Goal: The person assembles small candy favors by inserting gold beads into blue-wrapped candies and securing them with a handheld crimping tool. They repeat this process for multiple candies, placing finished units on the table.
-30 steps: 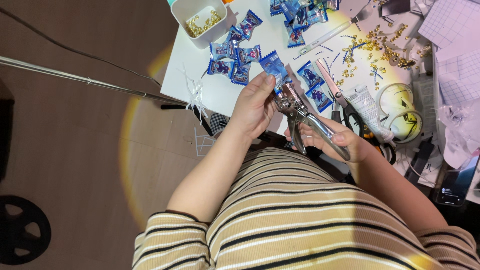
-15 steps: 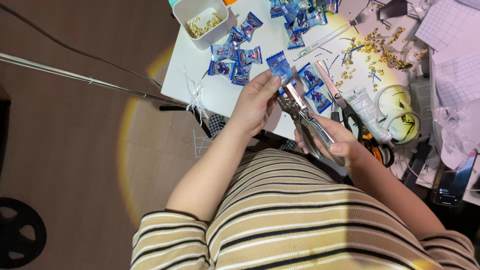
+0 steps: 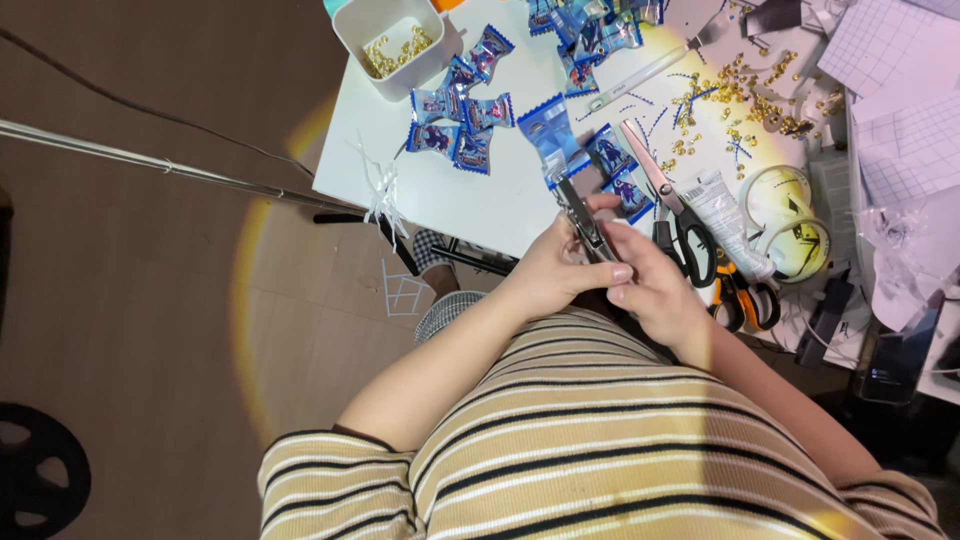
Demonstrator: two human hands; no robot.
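A white bench (image 3: 470, 200) fills the upper middle of the view, strewn with craft bits. On its far left corner stands a white tub (image 3: 352, 32) holding small gold pieces. Grid-ruled paper sheets (image 3: 900, 110) lie at the right. Scissors (image 3: 680, 215) rest on the bench just right of the hands. Blue packets (image 3: 462, 110) are scattered across the top. At the near edge, the left hand (image 3: 555, 275) and right hand (image 3: 655, 290) are close together, both clamped on metal pliers (image 3: 582, 222). The pliers' tip grips one blue packet (image 3: 548, 135), held up above the bench.
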